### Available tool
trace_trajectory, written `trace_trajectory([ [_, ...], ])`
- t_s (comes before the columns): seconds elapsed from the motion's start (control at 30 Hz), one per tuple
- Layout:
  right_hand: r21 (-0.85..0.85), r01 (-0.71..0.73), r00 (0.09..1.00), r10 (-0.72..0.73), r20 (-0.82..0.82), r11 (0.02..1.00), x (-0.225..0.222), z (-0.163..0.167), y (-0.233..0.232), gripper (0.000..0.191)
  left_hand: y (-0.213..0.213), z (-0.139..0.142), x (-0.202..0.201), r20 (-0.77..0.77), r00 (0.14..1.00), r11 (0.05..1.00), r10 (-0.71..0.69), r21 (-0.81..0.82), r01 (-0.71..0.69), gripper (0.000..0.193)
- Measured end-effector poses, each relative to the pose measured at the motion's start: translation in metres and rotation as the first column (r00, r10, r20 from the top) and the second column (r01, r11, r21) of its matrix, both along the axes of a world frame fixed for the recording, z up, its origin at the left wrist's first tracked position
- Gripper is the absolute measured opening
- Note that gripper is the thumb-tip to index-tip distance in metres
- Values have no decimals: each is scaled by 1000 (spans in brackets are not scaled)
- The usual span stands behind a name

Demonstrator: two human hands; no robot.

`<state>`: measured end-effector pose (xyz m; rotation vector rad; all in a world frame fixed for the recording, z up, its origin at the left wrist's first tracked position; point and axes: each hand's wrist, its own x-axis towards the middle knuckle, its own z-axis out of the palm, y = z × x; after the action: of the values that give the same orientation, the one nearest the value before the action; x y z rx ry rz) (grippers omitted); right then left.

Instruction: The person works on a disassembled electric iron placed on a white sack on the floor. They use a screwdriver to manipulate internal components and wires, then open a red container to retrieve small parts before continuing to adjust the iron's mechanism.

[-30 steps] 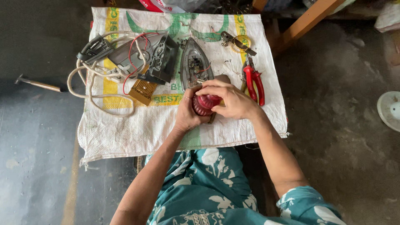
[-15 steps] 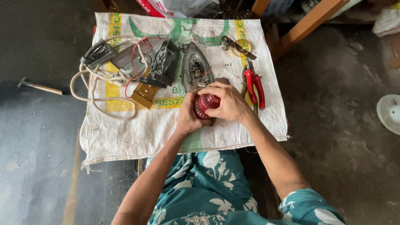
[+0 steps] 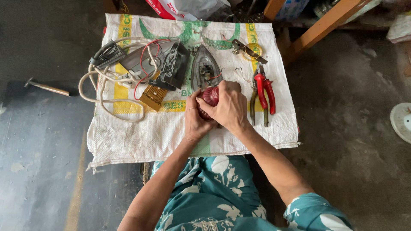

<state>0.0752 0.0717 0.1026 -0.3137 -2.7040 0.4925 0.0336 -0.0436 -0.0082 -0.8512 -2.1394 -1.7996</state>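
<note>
My left hand (image 3: 195, 122) and right hand (image 3: 229, 107) both wrap tight around the small round dark red plastic knob (image 3: 210, 96). It looks light, hard, ridged for grip; hold its sides

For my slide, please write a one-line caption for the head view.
Both hands grip a red knob at an opened iron's soleplate on a woven sack.

Both hands (image 3: 218, 112) around, seemingly, red knob (image 3: 210, 95)
</note>
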Motion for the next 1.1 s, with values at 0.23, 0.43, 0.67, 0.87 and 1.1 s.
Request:
trace_trajectory([
  [0.23,-98,-47,994,37,-101,994,-22,4,57,54,5,-2,-5,-76,987,989,144,-6,-145,129],
  [0.43,-11,2,907,-7,-421,1000,-98,26,155,52,9,-3,-4,67,991,993,118,-19,-117,128],
  [0.67,147,143,931,-83,-356,979,-139,24,201,64,13,-10,-2,225,972,997,72,-45,-63,130],
  [0.87,109,175,965,-148,-217,979,-153,28,205,63,11,-4,3,263,962,997,78,-48,-67,135],
  [1.1,151,171,985,-167,-36,974,-165,44,196,60,12,3,4,301,952,998,63,-47,-51,136],
])
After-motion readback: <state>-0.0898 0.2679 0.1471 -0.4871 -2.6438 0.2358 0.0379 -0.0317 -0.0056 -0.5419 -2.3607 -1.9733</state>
